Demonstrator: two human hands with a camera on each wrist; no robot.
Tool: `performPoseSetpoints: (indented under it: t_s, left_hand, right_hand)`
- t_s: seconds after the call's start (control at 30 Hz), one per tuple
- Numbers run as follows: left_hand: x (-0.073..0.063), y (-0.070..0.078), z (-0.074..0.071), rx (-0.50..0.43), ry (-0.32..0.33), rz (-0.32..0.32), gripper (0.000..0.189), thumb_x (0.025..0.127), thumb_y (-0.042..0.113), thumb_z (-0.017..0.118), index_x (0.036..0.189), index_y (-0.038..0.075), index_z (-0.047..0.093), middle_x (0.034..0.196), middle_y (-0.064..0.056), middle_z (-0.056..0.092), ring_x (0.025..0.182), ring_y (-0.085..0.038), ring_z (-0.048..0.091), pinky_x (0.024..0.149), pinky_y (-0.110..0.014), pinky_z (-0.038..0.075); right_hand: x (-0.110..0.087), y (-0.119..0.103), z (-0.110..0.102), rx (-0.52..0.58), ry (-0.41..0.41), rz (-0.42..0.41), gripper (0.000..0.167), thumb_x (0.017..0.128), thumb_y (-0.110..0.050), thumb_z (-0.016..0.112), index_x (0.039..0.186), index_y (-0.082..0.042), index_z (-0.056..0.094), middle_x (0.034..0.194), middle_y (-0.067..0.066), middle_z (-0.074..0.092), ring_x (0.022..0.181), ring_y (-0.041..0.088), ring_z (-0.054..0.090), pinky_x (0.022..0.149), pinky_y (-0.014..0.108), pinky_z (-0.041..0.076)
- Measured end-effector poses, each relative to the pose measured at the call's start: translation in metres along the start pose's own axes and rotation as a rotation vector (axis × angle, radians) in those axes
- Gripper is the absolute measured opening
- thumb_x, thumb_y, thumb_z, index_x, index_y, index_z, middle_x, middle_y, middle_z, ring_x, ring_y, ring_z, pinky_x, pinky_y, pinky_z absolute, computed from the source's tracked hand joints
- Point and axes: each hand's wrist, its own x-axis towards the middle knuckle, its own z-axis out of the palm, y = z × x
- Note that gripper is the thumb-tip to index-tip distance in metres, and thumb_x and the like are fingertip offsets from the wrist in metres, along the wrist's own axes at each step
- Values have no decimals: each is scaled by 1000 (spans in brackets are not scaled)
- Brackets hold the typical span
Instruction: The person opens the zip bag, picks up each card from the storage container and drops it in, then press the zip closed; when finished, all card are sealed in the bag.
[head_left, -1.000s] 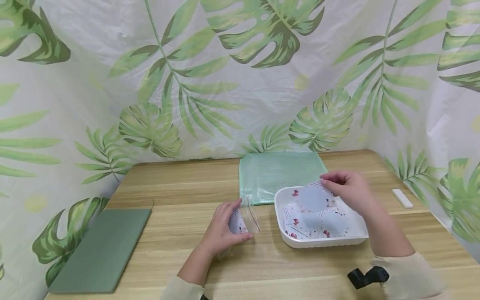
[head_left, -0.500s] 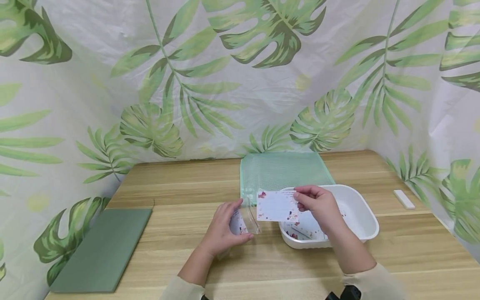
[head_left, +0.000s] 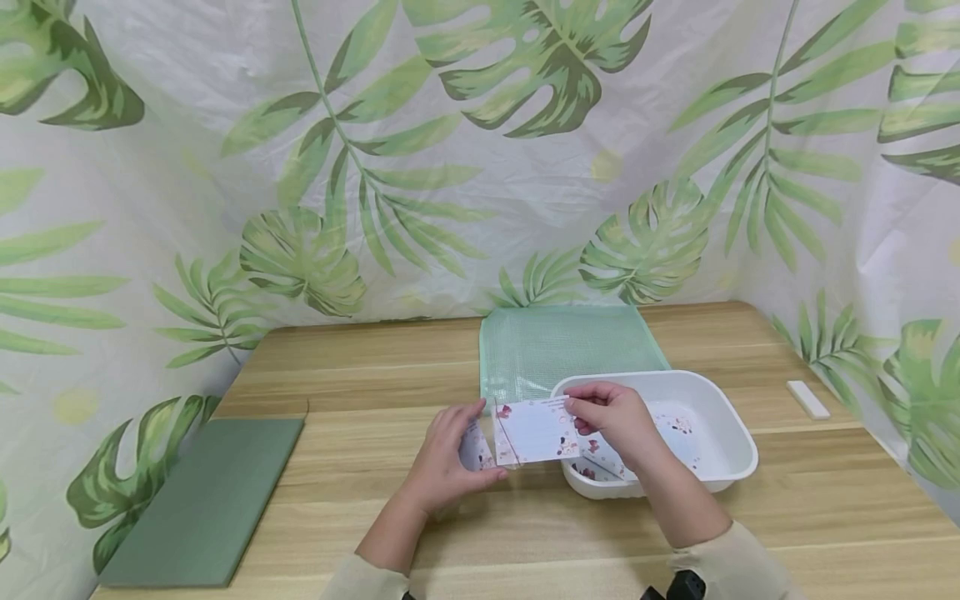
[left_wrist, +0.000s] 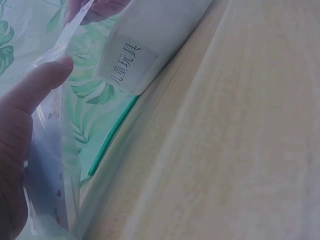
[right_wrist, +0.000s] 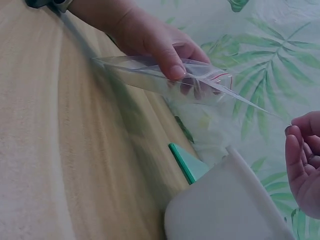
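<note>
My left hand (head_left: 448, 462) grips a clear zip-lock bag (right_wrist: 145, 80) above the table, thumb on one side and fingers on the other. Inside the bag sits a printed card (left_wrist: 47, 160) with small coloured motifs. Between thumb and fingers my right hand (head_left: 618, 423) pinches the right end of a white-and-blue card (head_left: 534, 432) with a floral border. That card's left end is in the mouth of the bag, where a red zip line shows in the right wrist view. Below my right hand stands a white plastic tray (head_left: 727, 437) with more cards (head_left: 678, 429) inside.
Behind the tray lies a green mesh zip pouch (head_left: 570, 342). A flat green board (head_left: 206, 500) rests at the table's left side. Toward the right edge is a small white block (head_left: 807, 398). A leaf-patterned curtain (head_left: 420, 167) hangs behind the wooden table (head_left: 360, 367).
My right hand has lifted the card from the tray and brought it left, and its left end has entered the bag's mouth. My left hand has stayed in place with the bag.
</note>
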Motion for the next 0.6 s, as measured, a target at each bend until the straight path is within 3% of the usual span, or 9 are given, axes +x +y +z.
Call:
performPoseSetpoints:
  t_s: [0.3, 0.6]
  left_hand:
    - [0, -2, 0, 18, -2, 15, 101, 58, 40, 90, 144, 10, 47, 133, -8, 56, 125, -28, 47, 105, -51, 41]
    - [0, -1, 0, 21, -28, 31, 100, 59, 43, 89, 145, 12, 47, 132, -5, 56, 124, -24, 48, 104, -49, 41]
  right_hand:
    - [5, -10, -1, -143, -10, 28, 29, 89, -13, 67, 111, 6, 69, 84, 4, 68, 67, 10, 60, 66, 24, 55]
    - [15, -8, 18, -127, -63, -1, 28, 87, -11, 69, 110, 6, 69, 84, 3, 70, 66, 9, 60, 67, 25, 56]
